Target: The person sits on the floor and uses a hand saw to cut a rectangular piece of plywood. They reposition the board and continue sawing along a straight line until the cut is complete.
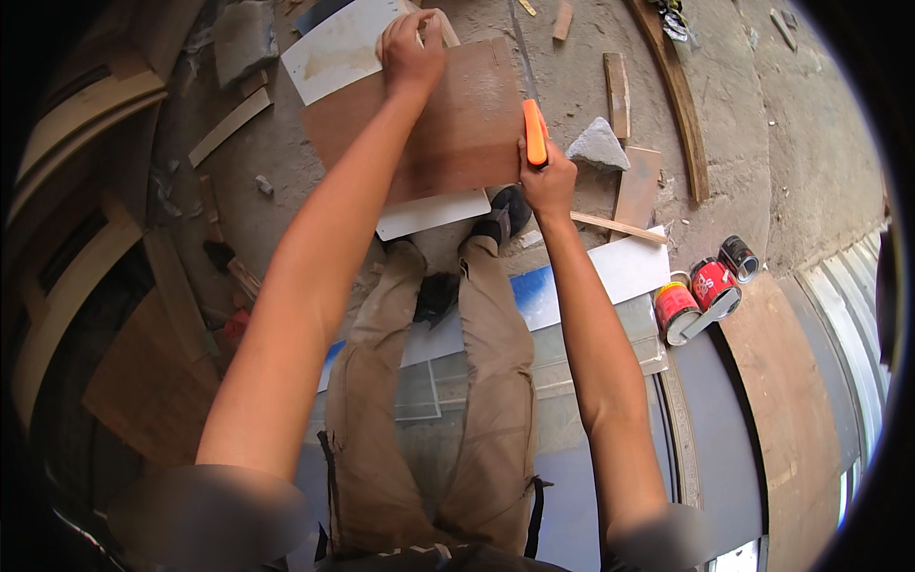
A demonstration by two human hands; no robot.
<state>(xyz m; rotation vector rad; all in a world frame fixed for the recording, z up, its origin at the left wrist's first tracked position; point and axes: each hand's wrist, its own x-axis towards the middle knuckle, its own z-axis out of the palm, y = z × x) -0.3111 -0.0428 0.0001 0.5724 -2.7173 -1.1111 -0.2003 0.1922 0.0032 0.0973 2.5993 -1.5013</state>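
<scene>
Rough carpentry workshop or building site. Bare dusty concrete floor [782,124] littered with wood offcuts [618,91], brown plywood board [448,124], white laminate sheets [338,48], curved timber strip [681,95], stacked planks [67,286], red tins [701,291], corrugated metal sheet [853,334].

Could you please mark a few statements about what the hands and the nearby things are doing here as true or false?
1. The right hand grips an orange-handled saw. True.
2. The left hand presses on the brown board. True.
3. The brown board lies on a workbench. False: it rests over a white panel on the concrete floor.
4. The red tins stand left of the person's legs. False: they are to the right.
5. Both hands hold the saw. False: only the right does.
</scene>
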